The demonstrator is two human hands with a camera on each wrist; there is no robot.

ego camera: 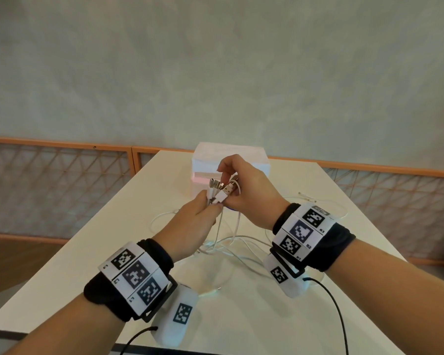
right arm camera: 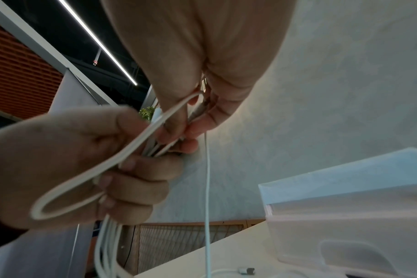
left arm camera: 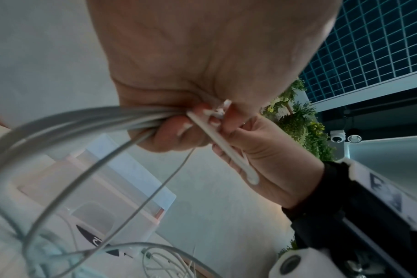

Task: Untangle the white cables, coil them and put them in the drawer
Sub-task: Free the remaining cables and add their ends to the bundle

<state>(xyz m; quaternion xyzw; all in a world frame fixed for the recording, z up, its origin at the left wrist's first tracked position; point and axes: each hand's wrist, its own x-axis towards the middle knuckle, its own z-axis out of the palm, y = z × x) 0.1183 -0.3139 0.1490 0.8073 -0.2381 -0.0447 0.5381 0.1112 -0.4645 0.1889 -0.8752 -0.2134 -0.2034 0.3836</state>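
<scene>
Both hands are raised above the white table (ego camera: 241, 316), in front of the white drawer box (ego camera: 231, 155). My left hand (ego camera: 203, 208) grips a bundle of white cables (ego camera: 219, 193) just below their plugs; the fist around the strands shows in the right wrist view (right arm camera: 131, 178). My right hand (ego camera: 231, 185) pinches the plug ends (ego camera: 215, 184) that stick up out of the bundle, and its fingers (right arm camera: 198, 120) close on them. The cables (left arm camera: 71, 120) hang down from the left fist to a loose tangle (ego camera: 231, 244) on the table.
The drawer box (right arm camera: 345, 216) has a translucent front, and its drawer stands slightly open. One separate white cable (ego camera: 315, 201) lies on the table at the right. Black leads (ego camera: 336, 311) run from the wrist cameras. Orange-framed railings (ego camera: 57, 147) stand behind the table.
</scene>
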